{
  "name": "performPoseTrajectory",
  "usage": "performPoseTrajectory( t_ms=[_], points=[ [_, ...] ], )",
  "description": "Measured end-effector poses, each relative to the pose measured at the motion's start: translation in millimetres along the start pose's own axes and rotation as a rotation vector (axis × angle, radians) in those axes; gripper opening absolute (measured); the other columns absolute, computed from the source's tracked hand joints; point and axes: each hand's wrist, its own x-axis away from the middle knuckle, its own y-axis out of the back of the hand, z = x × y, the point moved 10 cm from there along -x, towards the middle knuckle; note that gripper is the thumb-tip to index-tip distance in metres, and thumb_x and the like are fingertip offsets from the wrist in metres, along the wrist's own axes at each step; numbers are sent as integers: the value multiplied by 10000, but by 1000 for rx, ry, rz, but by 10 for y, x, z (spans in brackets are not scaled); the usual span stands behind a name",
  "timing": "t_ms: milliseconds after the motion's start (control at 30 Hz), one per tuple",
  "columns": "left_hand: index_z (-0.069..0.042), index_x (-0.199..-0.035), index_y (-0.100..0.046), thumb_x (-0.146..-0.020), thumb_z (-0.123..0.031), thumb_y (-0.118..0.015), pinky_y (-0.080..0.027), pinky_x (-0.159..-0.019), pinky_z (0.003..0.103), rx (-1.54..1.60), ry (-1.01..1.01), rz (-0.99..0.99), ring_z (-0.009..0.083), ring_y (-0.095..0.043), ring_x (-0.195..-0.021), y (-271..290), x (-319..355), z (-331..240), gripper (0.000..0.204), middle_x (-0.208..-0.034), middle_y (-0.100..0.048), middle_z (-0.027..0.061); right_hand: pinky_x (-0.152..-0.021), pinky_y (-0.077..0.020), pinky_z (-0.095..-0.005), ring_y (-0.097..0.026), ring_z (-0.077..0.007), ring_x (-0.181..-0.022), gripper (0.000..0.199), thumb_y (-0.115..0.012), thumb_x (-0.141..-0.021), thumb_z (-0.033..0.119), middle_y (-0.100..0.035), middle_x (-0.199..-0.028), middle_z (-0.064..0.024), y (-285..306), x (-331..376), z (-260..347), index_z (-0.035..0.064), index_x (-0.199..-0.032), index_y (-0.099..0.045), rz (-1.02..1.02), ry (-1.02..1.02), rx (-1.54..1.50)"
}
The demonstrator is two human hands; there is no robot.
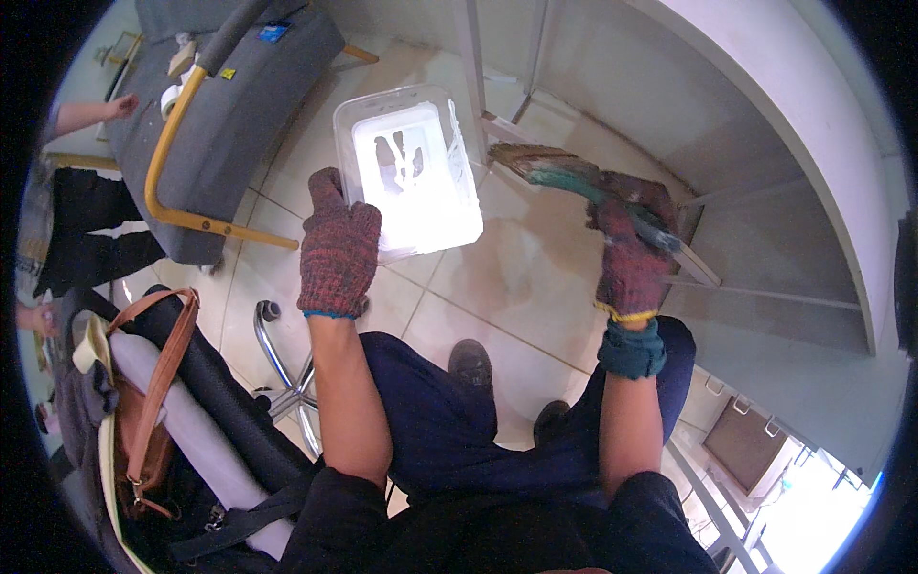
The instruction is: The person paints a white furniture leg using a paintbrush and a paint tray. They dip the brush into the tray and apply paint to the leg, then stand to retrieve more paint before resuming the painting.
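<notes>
My left hand (339,244), in a dark red knitted work glove, grips the near left side of a clear plastic tub (344,134). White paint (430,210) covers much of the tub's inside and is smeared up its right wall. In a similar glove with a yellow cuff edge, my right hand (633,234) is closed around a paintbrush (564,182). The brush has a green middle part and brownish bristles that point left, toward the tub but apart from it. Its bristle end is close to a light frame bar (507,129). My fingers partly hide the brush handle.
White furniture with a curved top (813,124) and thin legs rises on the right. A grey sofa (229,105) with a wooden armrest stands far left, near another person's hand (121,106). Bags lie on a chair at left, beside a chrome chair base (287,392). The floor is tiled.
</notes>
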Motion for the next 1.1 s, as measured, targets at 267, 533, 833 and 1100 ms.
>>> performPoseTrajectory(
  t_ms=[267,533,833,1100],
  points=[
    [-38,-1132,-370,-779,-166,-469,-446,-782,481,55,-19,-10,452,-574,-908,7,-6,36,389,-974,-575,283,-568,-468,-256,-570,-122,-650,154,-670,-764,63,-621,-793,-39,172,10,10,57,-882,-571,-55,-33,39],
    [-32,-1146,-370,-777,-164,-470,-442,-793,479,22,-27,-24,444,-573,-909,10,17,7,404,-975,-571,282,-573,-455,-227,-559,-100,-656,148,-665,-774,60,-621,-801,-33,-95,-140,-75,53,-885,-569,69,-26,74],
    [-37,-1155,-361,-779,-158,-474,-440,-785,489,5,10,-16,462,-557,-922,13,25,-2,410,-1007,-556,297,-610,-453,-231,-564,-101,-705,132,-671,-759,68,-618,-811,-25,-89,-88,30,57,-859,-585,51,-65,-111],
    [-46,-1171,-359,-792,-176,-474,-436,-800,497,-2,19,-16,477,-545,-947,37,46,-1,417,-1024,-554,301,-670,-459,-257,-567,-117,-738,143,-679,-736,78,-609,-813,-17,40,-108,-12,70,-853,-598,45,35,332]
  ],
)
